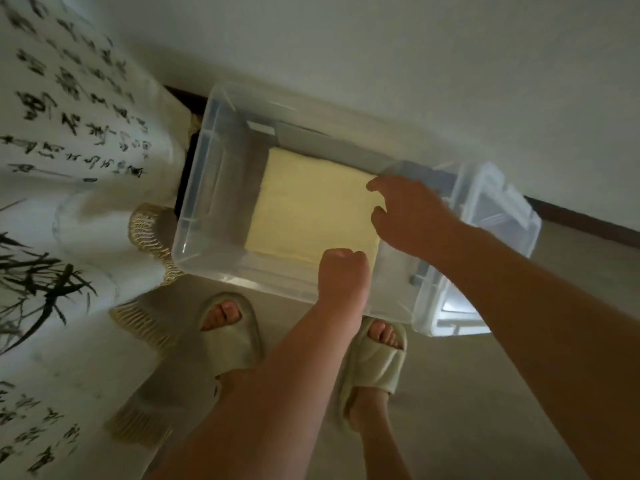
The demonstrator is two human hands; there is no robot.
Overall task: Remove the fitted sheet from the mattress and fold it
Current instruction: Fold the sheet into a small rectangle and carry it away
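Head view: flat pale-yellow folded sheet point(311, 209) inside clear plastic bin point(194, 216)

Pale yellow folded sheet point(311, 209) in a clear plastic box point(194, 244); white cloth point(69, 133), seemingly black calligraphy-printed; cream slippers point(374, 362).

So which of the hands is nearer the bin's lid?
Right. The right hand is over the folded sheet's far right corner, just beside the lid. The left hand is at the clear bin's near rim, farther away.
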